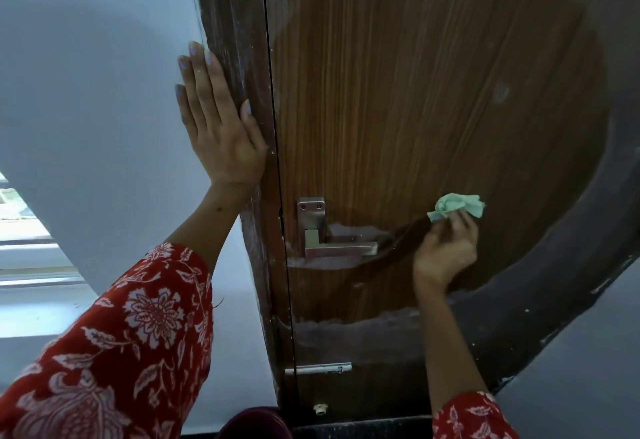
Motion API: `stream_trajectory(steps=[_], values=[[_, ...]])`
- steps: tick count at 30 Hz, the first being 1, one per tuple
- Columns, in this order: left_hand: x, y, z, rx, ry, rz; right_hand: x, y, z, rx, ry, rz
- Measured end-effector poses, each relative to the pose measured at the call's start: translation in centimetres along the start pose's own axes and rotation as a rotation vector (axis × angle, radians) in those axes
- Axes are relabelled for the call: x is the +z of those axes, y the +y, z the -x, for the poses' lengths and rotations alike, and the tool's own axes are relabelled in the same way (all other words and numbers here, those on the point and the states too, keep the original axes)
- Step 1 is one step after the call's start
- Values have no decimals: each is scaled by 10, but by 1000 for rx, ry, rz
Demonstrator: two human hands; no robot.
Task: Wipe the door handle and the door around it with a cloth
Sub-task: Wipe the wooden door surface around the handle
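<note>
A brown wood-grain door (398, 109) fills the middle of the view, with pale dusty smears around its edges and below the handle. The silver lever handle (337, 246) sits low on the door's left side, under a square plate. My right hand (446, 248) holds a crumpled light-green cloth (457, 208) against the door, to the right of the handle's tip. My left hand (218, 116) lies flat, fingers spread, across the edge of the white wall and the dark door frame (239, 57), above and left of the handle.
A white wall (86, 92) stands at the left, with a bright window (24, 230) low at the far left. A small silver bolt latch (318, 368) sits lower on the door. A grey wall (588, 369) borders the frame at the lower right.
</note>
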State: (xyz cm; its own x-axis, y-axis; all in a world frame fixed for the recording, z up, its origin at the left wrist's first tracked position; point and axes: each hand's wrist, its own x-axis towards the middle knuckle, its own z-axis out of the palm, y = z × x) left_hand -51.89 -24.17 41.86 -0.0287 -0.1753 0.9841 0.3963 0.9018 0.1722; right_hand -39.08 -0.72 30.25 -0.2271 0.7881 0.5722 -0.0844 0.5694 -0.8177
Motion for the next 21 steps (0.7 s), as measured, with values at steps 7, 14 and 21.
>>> stream_trajectory(steps=[7, 14, 21], values=[[-1, -1, 0, 2, -6, 3, -3, 28, 31, -452, -361, 60], [0, 0, -1, 1, -1, -5, 7, 35, 43, -329, -302, 102], [-4, 2, -1, -2, -19, 0, 3, 56, 71, -248, -469, 234]])
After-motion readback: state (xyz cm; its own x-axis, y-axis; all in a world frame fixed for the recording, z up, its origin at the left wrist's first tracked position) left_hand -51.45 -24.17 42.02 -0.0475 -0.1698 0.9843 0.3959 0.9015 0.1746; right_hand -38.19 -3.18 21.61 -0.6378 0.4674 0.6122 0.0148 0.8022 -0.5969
